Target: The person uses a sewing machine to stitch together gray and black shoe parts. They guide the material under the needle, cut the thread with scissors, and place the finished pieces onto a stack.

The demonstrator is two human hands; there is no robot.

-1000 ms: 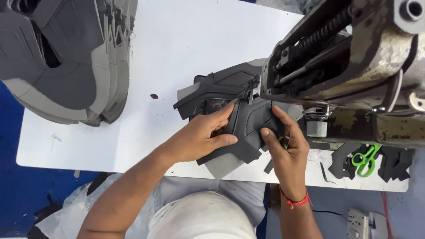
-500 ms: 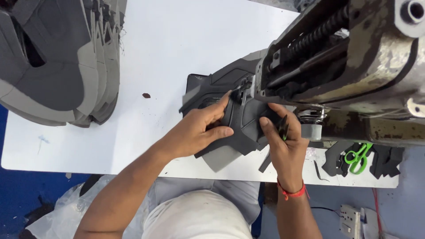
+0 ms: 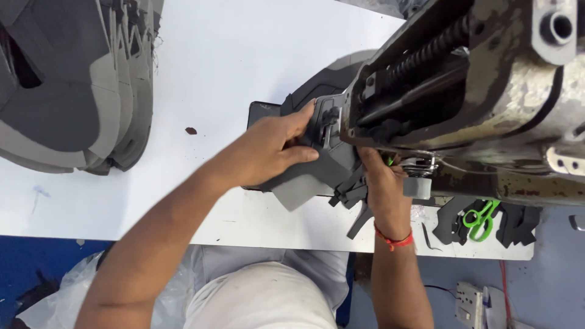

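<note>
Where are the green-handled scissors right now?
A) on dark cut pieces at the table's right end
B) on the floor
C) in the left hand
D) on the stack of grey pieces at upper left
A: the green-handled scissors lie on dark cut pieces beneath the sewing machine, clear of both hands.

White desk [image 3: 231, 55] under even light, blue floor [image 3: 36, 262] at its near edge, clear plastic sheeting [image 3: 55, 298] crumpled below, white power strip [image 3: 468, 301] on the floor.

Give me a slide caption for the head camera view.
Left hand and right hand press a grey shoe upper under a worn sewing machine on a white table.
</note>
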